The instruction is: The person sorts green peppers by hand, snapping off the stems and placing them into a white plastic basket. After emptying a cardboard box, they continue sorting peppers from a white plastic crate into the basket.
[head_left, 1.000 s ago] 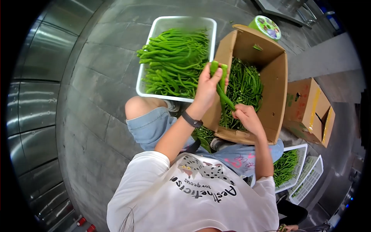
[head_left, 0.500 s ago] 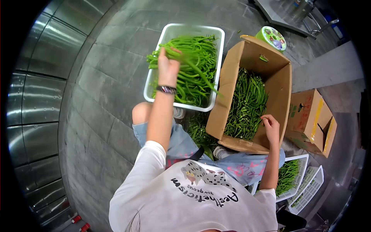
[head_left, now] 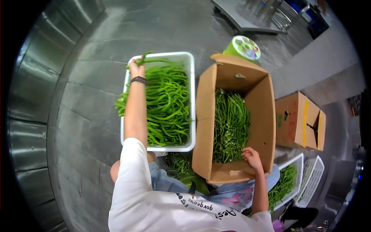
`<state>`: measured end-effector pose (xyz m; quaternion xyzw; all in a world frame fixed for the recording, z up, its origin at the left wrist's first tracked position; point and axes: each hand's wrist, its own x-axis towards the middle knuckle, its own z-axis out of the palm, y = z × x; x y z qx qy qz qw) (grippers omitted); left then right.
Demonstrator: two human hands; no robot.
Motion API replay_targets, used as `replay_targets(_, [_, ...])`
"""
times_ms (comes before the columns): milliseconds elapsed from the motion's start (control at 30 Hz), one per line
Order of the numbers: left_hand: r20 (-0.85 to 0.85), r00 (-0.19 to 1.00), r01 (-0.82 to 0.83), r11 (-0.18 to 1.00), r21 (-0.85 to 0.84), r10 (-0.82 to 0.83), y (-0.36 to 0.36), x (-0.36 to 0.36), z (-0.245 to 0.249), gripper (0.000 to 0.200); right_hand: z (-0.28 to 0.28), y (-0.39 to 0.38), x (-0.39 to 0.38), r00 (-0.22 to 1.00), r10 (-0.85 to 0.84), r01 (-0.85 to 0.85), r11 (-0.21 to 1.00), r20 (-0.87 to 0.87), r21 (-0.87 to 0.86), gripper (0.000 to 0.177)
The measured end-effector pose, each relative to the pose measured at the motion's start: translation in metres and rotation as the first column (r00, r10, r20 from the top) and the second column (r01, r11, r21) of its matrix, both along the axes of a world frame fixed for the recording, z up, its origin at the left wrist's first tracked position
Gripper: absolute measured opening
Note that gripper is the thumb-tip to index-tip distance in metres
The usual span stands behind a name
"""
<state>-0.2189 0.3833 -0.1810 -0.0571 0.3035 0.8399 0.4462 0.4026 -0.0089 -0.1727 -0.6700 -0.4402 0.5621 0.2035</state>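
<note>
Long green chili peppers (head_left: 166, 104) fill a white plastic tub (head_left: 191, 77), their stem ends mostly toward its left side. At the tub's far left corner, my left hand (head_left: 137, 69) is closed around a few peppers, one stretching right above the pile. A tall open cardboard box (head_left: 205, 116) stands beside the tub, with more green chili peppers (head_left: 232, 123) heaped inside. My right hand (head_left: 252, 157) is at the near right edge of that heap. Its fingers are curled, fingertips against the peppers; what they pinch, if anything, is hidden.
Behind the box sits a round green container (head_left: 243, 48). A second cardboard box (head_left: 299, 120) is at the right, with white baskets (head_left: 297, 178) of green peppers nearer me. Loose greens (head_left: 179, 164) lie between my legs. A metal platform (head_left: 247, 17) stands at the back.
The view has shifted. My left hand has carried its peppers from over the tub's middle to its far left corner. My right hand stays by the heap in the box.
</note>
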Motion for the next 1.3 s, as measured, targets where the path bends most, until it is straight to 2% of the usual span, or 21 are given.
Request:
replay_targets(67, [-0.068, 0.995, 0.068, 0.998, -0.007, -0.068, 0.017, -0.020, -0.043, 0.010, 0.011, 0.007, -0.017, 0.992, 0.122, -0.123, 0.991, -0.016, -0.050, 0.020])
replay_targets(100, [-0.103, 0.984, 0.128, 0.978, -0.166, -0.147, 0.009, -0.017, -0.046, 0.022, 0.024, 0.017, -0.028, 0.976, 0.212, -0.202, 0.967, 0.050, -0.157, 0.027])
replay_targets(133, [-0.152, 0.956, 0.179, 0.908, -0.379, -0.252, -0.011, 0.000, -0.015, 0.047, 0.020, 0.026, -0.031, 0.926, 0.343, -0.332, 0.939, 0.159, -0.093, 0.030])
replay_targets(167, [-0.217, 0.867, 0.322, 0.837, -0.442, -0.448, -0.031, 0.008, 0.004, 0.069, 0.011, 0.034, -0.031, 0.846, 0.459, -0.465, 0.884, 0.271, -0.045, 0.032])
replay_targets(267, [-0.494, 0.745, 0.076, 0.792, -0.605, -0.449, -0.027, -0.017, -0.013, 0.087, -0.032, 0.073, -0.031, 0.663, 0.586, -0.652, 0.758, 0.466, -0.026, 0.038])
replay_targets(333, [-0.658, 0.596, -0.009, 0.816, -0.578, -0.460, -0.036, -0.021, 0.002, 0.099, -0.061, 0.109, -0.035, 0.805, 0.497, -0.520, 0.854, 0.324, -0.016, 0.035])
replay_targets(367, [-0.752, 0.477, -0.073, 0.832, -0.550, -0.455, -0.053, 0.000, 0.028, 0.092, -0.078, 0.128, -0.038, 0.859, 0.444, -0.445, 0.893, 0.256, -0.058, 0.034])
replay_targets(400, [-0.714, 0.516, 0.190, 0.876, -0.443, -0.473, -0.078, 0.021, 0.057, 0.086, -0.096, 0.147, -0.042, 0.905, 0.383, -0.369, 0.924, 0.188, -0.105, 0.033])
replay_targets(467, [-0.674, 0.438, 0.402, 0.800, -0.445, -0.595, -0.141, 0.067, 0.119, 0.063, -0.136, 0.179, -0.054, 0.984, 0.177, -0.176, 0.978, 0.002, -0.115, 0.032])
replay_targets(533, [-0.662, 0.223, 0.525, 0.661, -0.537, -0.715, -0.209, 0.108, 0.163, 0.054, -0.163, 0.195, -0.077, 0.949, 0.164, -0.208, 0.968, 0.269, 0.143, 0.039])
replay_targets(600, [-0.593, 0.079, 0.555, 0.530, -0.642, -0.801, -0.266, 0.133, 0.182, 0.053, -0.180, 0.198, -0.104, 0.961, 0.115, -0.183, 0.945, 0.250, 0.270, 0.052])
replay_targets(633, [-0.569, 0.070, 0.577, 0.499, -0.647, -0.819, -0.288, 0.146, 0.186, 0.053, -0.185, 0.199, -0.116, 0.938, 0.202, -0.284, 0.914, 0.280, 0.289, 0.058])
replay_targets(667, [-0.495, 0.095, 0.579, 0.453, -0.678, -0.864, -0.304, 0.160, 0.194, 0.053, -0.189, 0.199, -0.127, 0.906, 0.285, -0.381, 0.872, 0.313, 0.307, 0.065])
replay_targets(700, [-0.476, 0.123, 0.593, 0.449, -0.668, -0.871, -0.315, 0.168, 0.193, 0.052, -0.192, 0.198, -0.138, 0.823, 0.401, -0.500, 0.847, 0.402, 0.180, 0.071])
replay_targets(800, [-0.437, 0.133, 0.578, 0.428, -0.695, -0.889, -0.325, 0.182, 0.174, 0.044, -0.167, 0.188, -0.154, 0.444, 0.572, -0.735, 0.673, 0.689, -0.086, 0.066])
replay_targets(833, [-0.424, 0.172, 0.576, 0.440, -0.689, -0.889, -0.327, 0.183, 0.167, 0.041, -0.177, 0.186, -0.154, 0.411, 0.580, -0.755, 0.649, 0.704, -0.095, 0.062])
replay_targets(1000, [-0.452, 0.070, 0.634, 0.389, -0.668, -0.889, -0.324, 0.193, 0.166, 0.036, -0.182, 0.197, -0.151, 0.239, 0.733, -0.869, 0.454, 0.637, -0.196, 0.041])
replay_targets(1100, [-0.487, -0.002, 0.665, 0.363, -0.653, -0.874, -0.326, 0.198, 0.158, 0.031, -0.153, 0.195, -0.126, 0.490, 0.670, -0.826, 0.561, 0.558, 0.053, 0.032])
replay_targets(1200, [-0.388, -0.112, 0.680, 0.214, -0.701, -0.915, -0.333, 0.204, 0.162, 0.029, -0.098, 0.183, -0.096, 0.680, 0.551, -0.713, 0.651, 0.484, 0.262, 0.029])
replay_targets(1233, [-0.481, -0.185, 0.658, 0.255, -0.708, -0.857, -0.335, 0.208, 0.156, 0.027, -0.086, 0.177, -0.086, 0.690, 0.544, -0.709, 0.642, 0.477, 0.293, 0.026])
replay_targets(1300, [-0.498, -0.186, 0.710, 0.235, -0.664, -0.847, -0.340, 0.221, 0.149, 0.024, -0.060, 0.165, -0.070, 0.821, 0.442, -0.566, 0.712, 0.362, 0.416, 0.024])
